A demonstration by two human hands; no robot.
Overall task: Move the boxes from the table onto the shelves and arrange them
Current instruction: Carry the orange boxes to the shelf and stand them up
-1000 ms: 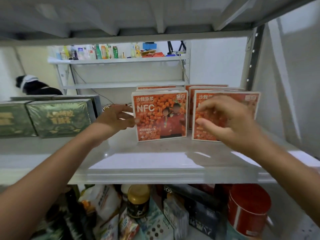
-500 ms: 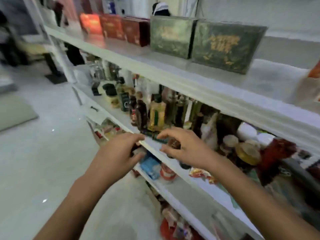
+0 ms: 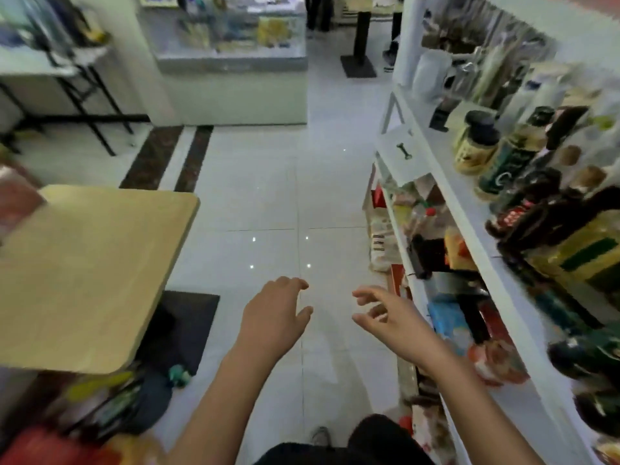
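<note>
My left hand [image 3: 273, 317] and my right hand [image 3: 392, 317] hang in mid-air over the white tiled floor, both empty with fingers spread. The light wooden table [image 3: 84, 270] stands at the left, its visible top bare; a blurred reddish box [image 3: 15, 199] shows at its far left edge. The white shelves [image 3: 446, 196] run along the right side, packed with bottles and packets. No box is in either hand.
Dark bottles and a black-lidded jar [image 3: 476, 142] crowd the shelf at the right. A black mat [image 3: 181, 323] lies under the table, with bags and clutter [image 3: 110, 401] at lower left. A glass counter [image 3: 231, 38] and folding table [image 3: 50, 65] stand farther back.
The view has swung left from the shelf with orange boxes to the aisle and table. Both hands left the boxes on the shelf and now hover empty over the floor.
</note>
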